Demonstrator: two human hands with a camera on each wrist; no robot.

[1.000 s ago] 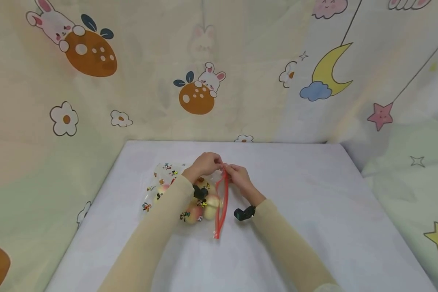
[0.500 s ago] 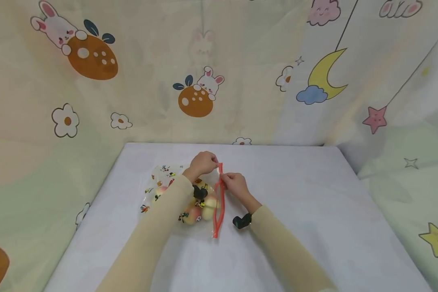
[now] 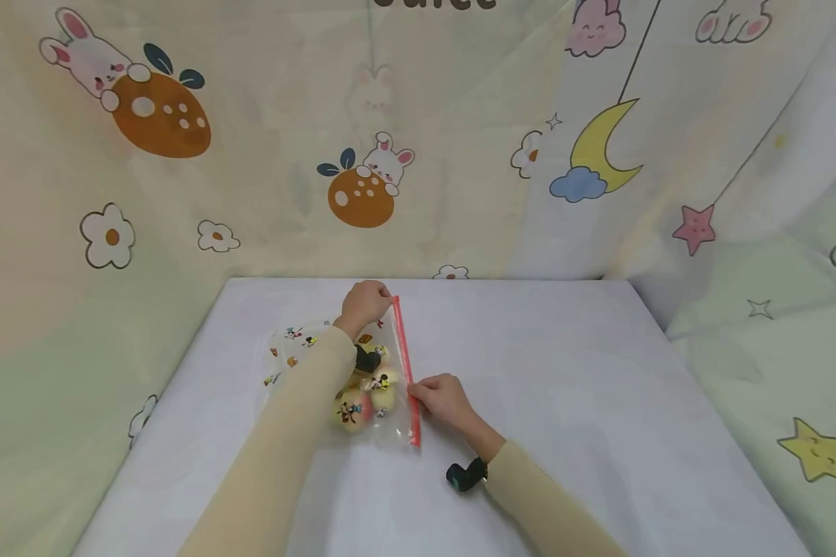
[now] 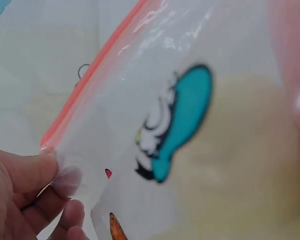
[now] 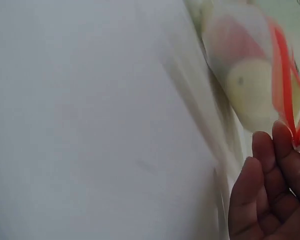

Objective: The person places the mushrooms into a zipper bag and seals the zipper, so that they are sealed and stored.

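Note:
A clear zip bag (image 3: 395, 418) with cartoon prints lies on the table, holding several round yellow-and-pink fruits that look like peaches (image 3: 353, 410). Its red zip strip (image 3: 402, 340) runs along the right side. My left hand (image 3: 364, 303) pinches the bag's far corner at the strip's end; the left wrist view shows thumb and fingers on the clear film (image 4: 67, 180) there. Lower along the strip, my right hand (image 3: 446, 398) pinches it between thumb and fingers. In the right wrist view, two red bands (image 5: 285, 75) meet at the fingertips. The left forearm hides part of the bag.
The white table (image 3: 557, 371) extends around the bag. Behind it hangs a printed cloth (image 3: 272, 155) with rabbits, flowers and a moon. Black wrist cameras sit on the left (image 3: 368, 360) and right wrist (image 3: 465, 474).
My right hand has slid along the zip strip toward me, from the far corner to past its middle. The strip's gaping edges now lie together in the head view. The left hand still holds the corner.

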